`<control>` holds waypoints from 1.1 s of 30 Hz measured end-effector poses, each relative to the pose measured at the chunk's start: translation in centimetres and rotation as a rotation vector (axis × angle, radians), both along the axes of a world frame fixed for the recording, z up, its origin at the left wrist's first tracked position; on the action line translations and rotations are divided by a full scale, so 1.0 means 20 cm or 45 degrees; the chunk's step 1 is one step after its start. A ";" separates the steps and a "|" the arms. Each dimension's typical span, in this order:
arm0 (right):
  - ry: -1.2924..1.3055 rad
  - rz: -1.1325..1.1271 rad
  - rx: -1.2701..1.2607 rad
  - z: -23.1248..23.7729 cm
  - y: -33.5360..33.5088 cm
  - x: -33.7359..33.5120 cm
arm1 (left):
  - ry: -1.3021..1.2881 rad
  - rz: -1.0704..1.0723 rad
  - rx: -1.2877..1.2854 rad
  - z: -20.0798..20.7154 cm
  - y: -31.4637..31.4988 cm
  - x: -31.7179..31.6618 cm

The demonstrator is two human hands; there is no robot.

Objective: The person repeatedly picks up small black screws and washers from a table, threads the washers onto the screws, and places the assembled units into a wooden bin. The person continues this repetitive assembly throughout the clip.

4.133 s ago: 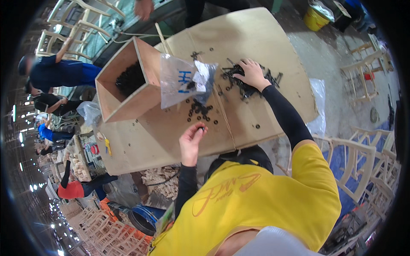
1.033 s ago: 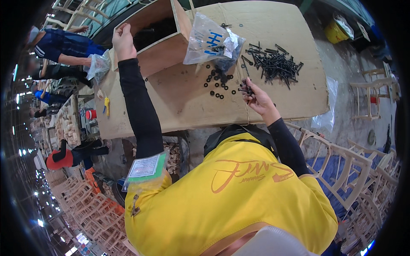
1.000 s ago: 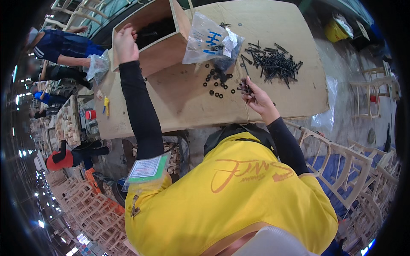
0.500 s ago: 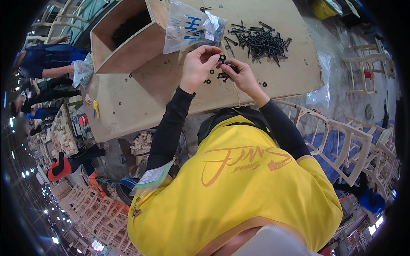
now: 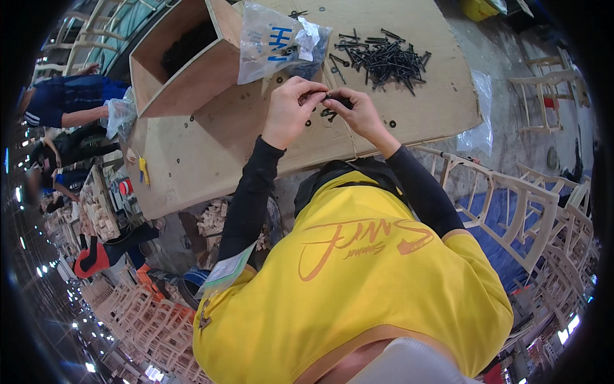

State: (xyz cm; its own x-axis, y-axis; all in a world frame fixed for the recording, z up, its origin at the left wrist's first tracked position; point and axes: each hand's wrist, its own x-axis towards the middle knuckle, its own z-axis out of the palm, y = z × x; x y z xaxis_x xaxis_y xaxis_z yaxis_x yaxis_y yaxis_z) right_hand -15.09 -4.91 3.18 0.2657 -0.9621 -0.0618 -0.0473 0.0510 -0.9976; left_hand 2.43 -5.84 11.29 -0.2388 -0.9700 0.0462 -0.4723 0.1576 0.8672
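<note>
Toward the far left corner of the brown, matte surface (image 5: pixel 211 163), dark pieces are held in an open box of smooth wood (image 5: pixel 192 89); beside it, a crumpled, clear plastic bag (image 5: pixel 258 59) is marked in blue. Above the near edge, a small dark piece (image 5: pixel 327 96) is pinched by the left hand (image 5: pixel 289 114), while slim black screws (image 5: pixel 329 114) are clasped in the right hand (image 5: pixel 360 116). Toward the right edge, a tangled screw pile (image 5: pixel 390 63) is heaped. The ring visible half a second earlier is now masked by fingertips.

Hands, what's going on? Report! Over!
Left hand, right hand close together at small dark piece. Black screws in right hand. Plastic bag, screw pile just beyond.
</note>
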 end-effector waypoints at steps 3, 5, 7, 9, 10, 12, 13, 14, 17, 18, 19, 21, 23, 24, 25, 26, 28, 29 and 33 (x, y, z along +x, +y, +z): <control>0.090 0.077 0.084 0.05 -0.02 -0.01 | -0.014 0.047 -0.180 0.07 -0.07 0.09; -0.120 0.129 0.364 0.04 -0.03 -0.03 | 0.008 0.155 -0.309 0.17 -0.15 0.19; -0.399 0.103 0.666 0.00 -0.04 -0.05 | -0.108 0.310 -0.507 0.32 -0.25 0.31; -0.763 0.009 0.988 -0.06 -0.04 -0.05 | -0.279 0.478 -0.768 0.42 -0.36 0.48; -0.907 0.010 1.057 -0.08 -0.05 -0.05 | -0.337 0.573 -0.879 0.47 -0.40 0.56; -1.186 -0.029 1.182 -0.14 -0.05 -0.07 | -0.323 0.689 -0.850 0.51 -0.43 0.61; -1.193 -0.055 1.173 -0.16 -0.06 -0.08 | -0.315 0.744 -0.837 0.52 -0.44 0.62; -1.201 -0.079 1.163 -0.17 -0.06 -0.08 | -0.183 0.644 -0.712 0.50 -0.43 0.60; -1.256 -0.099 1.105 -0.20 -0.07 -0.09 | 0.243 0.316 -0.231 0.27 -0.34 0.39; -1.287 -0.071 1.093 -0.18 -0.07 -0.09 | 0.375 0.220 -0.013 0.23 -0.27 0.29; -1.277 -0.037 1.066 -0.15 -0.07 -0.08 | 0.384 0.160 0.085 0.16 -0.22 0.19; -1.256 0.025 1.010 -0.07 -0.07 -0.07 | 0.481 0.051 0.249 0.02 -0.15 0.06; -1.224 0.031 0.991 -0.05 -0.07 -0.05 | 0.593 -0.008 0.325 -0.07 -0.11 -0.01; -1.207 0.034 0.982 -0.04 -0.07 -0.04 | 0.612 -0.016 0.336 -0.08 -0.09 -0.03; -1.199 0.025 1.002 -0.04 -0.07 -0.05 | 0.629 -0.019 0.346 -0.09 -0.08 -0.04; -1.191 0.016 1.023 -0.03 -0.07 -0.05 | 0.595 0.010 0.314 -0.09 -0.09 -0.05; -1.141 0.036 1.035 -0.02 -0.06 -0.04 | 0.524 0.069 0.246 -0.10 -0.10 -0.05; -1.099 0.063 1.026 -0.01 -0.06 -0.04 | 0.541 0.090 0.234 -0.11 -0.11 -0.05; -0.921 0.176 0.975 0.04 -0.04 -0.01 | 0.527 0.113 0.209 -0.17 -0.16 -0.06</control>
